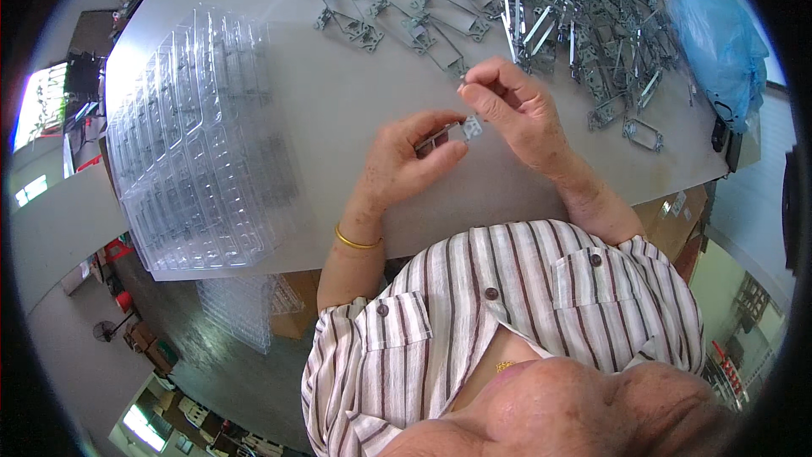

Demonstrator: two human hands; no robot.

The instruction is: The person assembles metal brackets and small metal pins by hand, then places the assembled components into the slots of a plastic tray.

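Indoors, a broad pale table spreads before a person in a striped shirt. At the person's left, a stack of clear plastic trays covers one end, with greyish shapes showing through its moulded rows. Across the far right side sprawls a tangled heap of metal frames, grey with some bright bars, beside a crumpled blue plastic bag. Near the table's front edge, the left hand curls its thumb and fingers around a single metal bracket, holding it just above the tabletop. Close by, the right hand is raised, thumb and forefinger drawn together; whether they pinch anything small cannot be told. Slim and pale grey, the bracket slants along its length from the left palm up toward the right hand, its flat, pierced end plate jutting past the left fingertips. That end sits just below the right fingertips, near but apparently not touching.
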